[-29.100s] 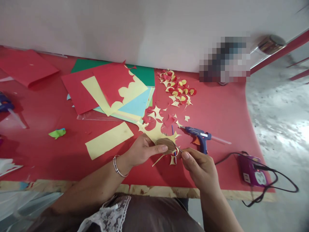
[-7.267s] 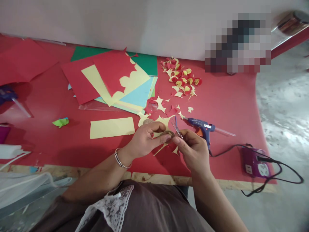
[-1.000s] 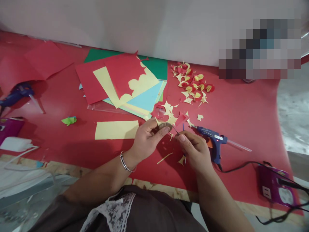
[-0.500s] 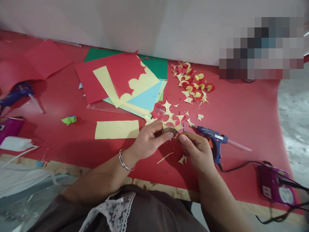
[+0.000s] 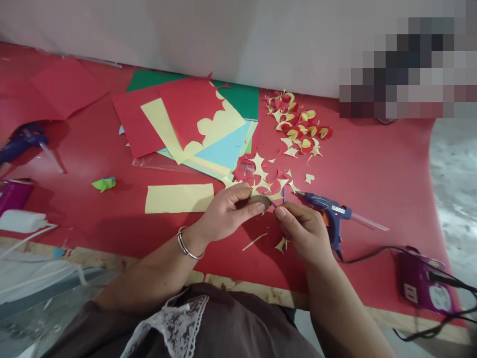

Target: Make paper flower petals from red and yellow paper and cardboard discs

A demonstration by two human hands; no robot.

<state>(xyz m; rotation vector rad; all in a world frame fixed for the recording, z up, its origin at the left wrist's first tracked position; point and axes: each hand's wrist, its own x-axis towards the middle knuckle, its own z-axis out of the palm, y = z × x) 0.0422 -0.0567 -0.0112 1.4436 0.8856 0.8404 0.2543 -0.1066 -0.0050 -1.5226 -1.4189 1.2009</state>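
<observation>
My left hand [image 5: 229,211] pinches a small dark, roundish piece [image 5: 260,201] between thumb and fingers over the red table [image 5: 387,199]. Close on its right, my right hand [image 5: 303,228] holds a thin dark pointed tool [image 5: 269,200], its tip at the edge of that piece. What the tool is exactly cannot be made out. Cream paper scraps [image 5: 260,165] lie just beyond my fingers. A blue glue gun [image 5: 328,209] rests right beside my right hand, with a clear stick in its back. A cream paper strip [image 5: 179,198] lies left of my left hand.
Coloured paper sheets [image 5: 190,114] are piled at the back. Red and yellow paper petals [image 5: 298,124] lie behind on the right. Purple power boxes [image 5: 425,283] with cords sit at both sides. Another glue gun [image 5: 24,141] and a green folded piece [image 5: 104,184] are at left.
Both hands stay nearly in place, and the dark piece shows slightly more of its face. The view has shifted a little.
</observation>
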